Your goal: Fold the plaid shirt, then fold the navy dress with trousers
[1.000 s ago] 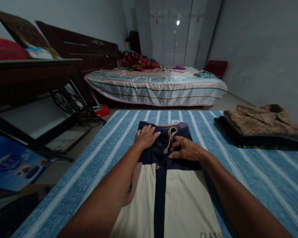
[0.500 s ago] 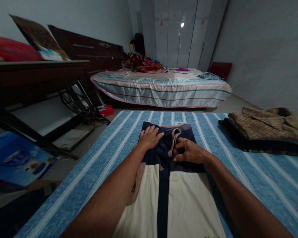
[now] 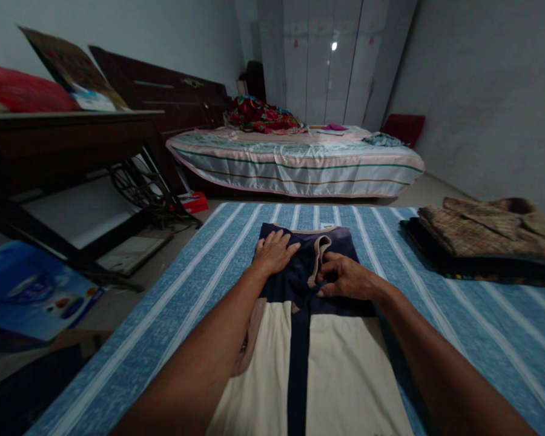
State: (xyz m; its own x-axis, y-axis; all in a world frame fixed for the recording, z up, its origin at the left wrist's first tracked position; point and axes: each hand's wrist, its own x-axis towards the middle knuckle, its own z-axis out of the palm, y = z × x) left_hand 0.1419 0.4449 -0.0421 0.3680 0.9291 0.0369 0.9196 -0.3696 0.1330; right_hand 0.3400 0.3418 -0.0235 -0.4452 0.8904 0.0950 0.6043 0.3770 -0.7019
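A navy and cream shirt [image 3: 327,363] lies flat on a blue striped bedsheet [image 3: 436,315], its collar end away from me. My left hand [image 3: 272,251] rests palm down with fingers spread on the navy upper left part. My right hand [image 3: 345,275] sits on the navy upper right part, fingers curled and pinching the fabric beside the tan neck trim [image 3: 320,254].
A stack of folded clothes, plaid on top [image 3: 485,233], lies at the right of the sheet. A second bed [image 3: 295,160] with a floral bundle stands beyond. A dark table [image 3: 63,139] and a blue box [image 3: 22,290] are at the left.
The view shifted slightly between the oldest frame and half a second ago. Both hands stay on the shirt's upper part, with hardly any movement since.
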